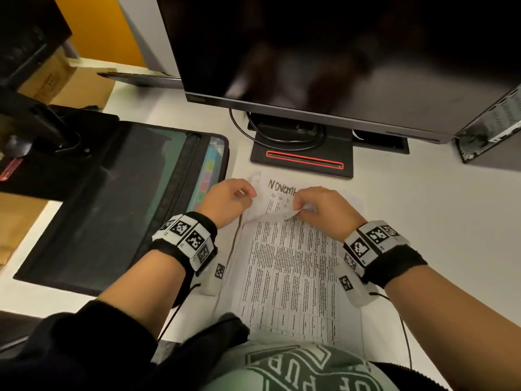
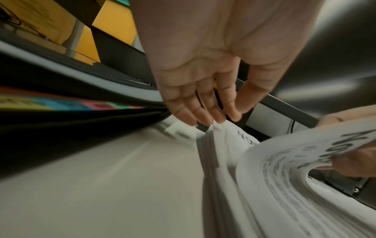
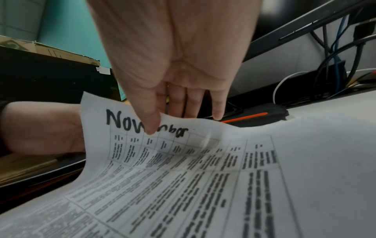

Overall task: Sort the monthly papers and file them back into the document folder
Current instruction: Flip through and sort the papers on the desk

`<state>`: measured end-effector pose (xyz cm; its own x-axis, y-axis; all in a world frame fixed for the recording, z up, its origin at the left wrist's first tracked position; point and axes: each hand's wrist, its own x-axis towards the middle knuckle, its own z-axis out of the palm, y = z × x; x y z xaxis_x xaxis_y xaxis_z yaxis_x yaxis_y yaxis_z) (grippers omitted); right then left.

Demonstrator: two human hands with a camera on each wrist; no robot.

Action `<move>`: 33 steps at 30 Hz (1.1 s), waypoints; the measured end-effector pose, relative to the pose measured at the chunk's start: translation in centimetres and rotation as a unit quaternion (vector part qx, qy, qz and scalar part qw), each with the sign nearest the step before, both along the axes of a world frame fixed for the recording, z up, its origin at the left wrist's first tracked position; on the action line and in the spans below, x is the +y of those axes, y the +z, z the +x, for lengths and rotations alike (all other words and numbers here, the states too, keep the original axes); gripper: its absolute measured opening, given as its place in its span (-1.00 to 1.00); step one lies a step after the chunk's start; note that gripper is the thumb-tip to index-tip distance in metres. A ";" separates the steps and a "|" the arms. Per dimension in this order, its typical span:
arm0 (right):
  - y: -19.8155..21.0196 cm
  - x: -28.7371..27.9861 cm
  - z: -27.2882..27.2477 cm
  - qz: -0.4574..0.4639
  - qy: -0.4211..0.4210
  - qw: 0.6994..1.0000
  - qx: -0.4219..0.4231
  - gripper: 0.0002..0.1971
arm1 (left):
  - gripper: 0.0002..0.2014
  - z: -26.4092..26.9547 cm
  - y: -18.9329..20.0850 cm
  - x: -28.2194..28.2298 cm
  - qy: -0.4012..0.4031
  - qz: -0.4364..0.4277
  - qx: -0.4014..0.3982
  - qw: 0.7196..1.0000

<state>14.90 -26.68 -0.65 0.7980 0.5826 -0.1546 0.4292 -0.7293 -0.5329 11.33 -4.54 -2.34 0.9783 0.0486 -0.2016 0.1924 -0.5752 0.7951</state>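
Observation:
A stack of printed table sheets (image 1: pixel 287 266) lies on the white desk in front of me. My right hand (image 1: pixel 298 206) pinches the top sheet (image 3: pixel 183 177) at its far edge, thumb over the handwritten "November" and fingers beneath, and curls it up off the stack. The sheet beneath (image 1: pixel 279 190) also reads "November". My left hand (image 1: pixel 248 193) has fairly straight fingers (image 2: pixel 217 116) whose tips touch the stack's far left corner (image 2: pixel 230 136). The black document folder (image 1: pixel 112 207) lies open to the left, its coloured tabs (image 1: pixel 207 176) beside my left hand.
A dark monitor (image 1: pixel 338 52) stands close behind the papers, its base (image 1: pixel 301 159) and cables just beyond my fingertips. A computer case (image 1: pixel 490 131) is at the far right. A cardboard box (image 1: pixel 64 83) and black equipment (image 1: pixel 42 136) crowd the far left. Bare desk (image 1: pixel 423 221) lies right of the stack.

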 end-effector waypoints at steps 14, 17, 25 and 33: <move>0.5 -1.2 0.4 0.016 -0.051 0.998 0.037 -0.92 | -0.93 2.2 -0.6 -1.8 0.000 0.121 -0.024 0.992; 0.7 -1.7 0.4 0.023 -0.036 0.999 0.033 -0.93 | -0.84 0.8 1.1 -1.5 -0.043 -0.028 -0.005 0.999; 0.9 -2.2 -0.1 0.084 -0.008 0.993 0.081 -0.83 | -0.83 0.8 0.8 -0.9 0.003 -0.092 0.044 0.995; 0.6 -2.2 -0.3 0.098 -0.031 0.993 0.061 -0.84 | -0.71 2.4 -1.4 -2.1 -0.017 0.109 0.045 0.993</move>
<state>14.58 -28.84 -0.08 0.8157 0.5609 -0.1414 0.3092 -0.6294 -0.7129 13.76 -6.67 -3.70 0.9584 0.0684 -0.2772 0.2354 -0.7388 0.6315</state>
